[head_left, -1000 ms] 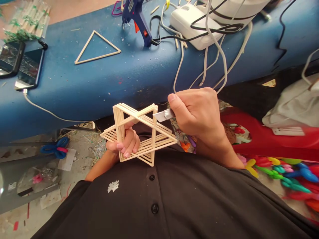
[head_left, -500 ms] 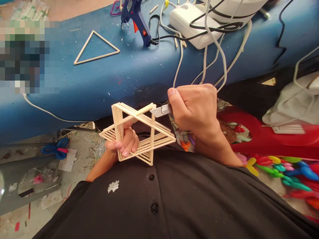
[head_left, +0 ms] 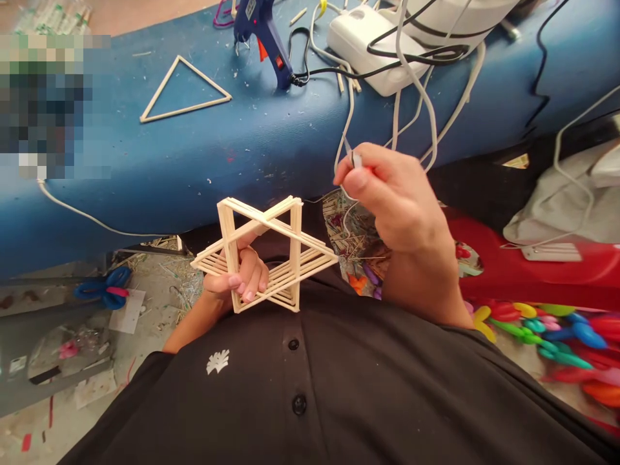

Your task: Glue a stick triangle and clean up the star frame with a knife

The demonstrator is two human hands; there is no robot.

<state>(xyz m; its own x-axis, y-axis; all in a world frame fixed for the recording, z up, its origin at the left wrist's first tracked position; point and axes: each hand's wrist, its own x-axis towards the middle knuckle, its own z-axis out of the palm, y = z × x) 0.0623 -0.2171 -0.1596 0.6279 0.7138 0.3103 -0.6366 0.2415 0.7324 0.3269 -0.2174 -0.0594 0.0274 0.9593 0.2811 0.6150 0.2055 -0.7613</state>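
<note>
My left hand (head_left: 248,274) is wrapped round the left side of a star-shaped frame (head_left: 295,252) built from stacked thin wooden sticks, its fingers showing through the openings. The star hangs in front of my dark shirt. To the right and higher up, my right hand (head_left: 400,197) is closed round a utility knife (head_left: 356,159); its blade points up and away from the star, and most of the handle is hidden in the fist. A triangle of sticks (head_left: 186,110) lies on the blue table (head_left: 159,165).
A blue glue gun (head_left: 268,48) lies at the back of the table beside a white box (head_left: 371,45) with tangled cables. At right are a red plastic seat (head_left: 513,274) and coloured balloons (head_left: 571,336). Stick scraps litter the floor.
My right hand has drawn the knife off the star's upper right point, moving up and right, and turned so the blade points upward. The star has tilted slightly in my left hand.
</note>
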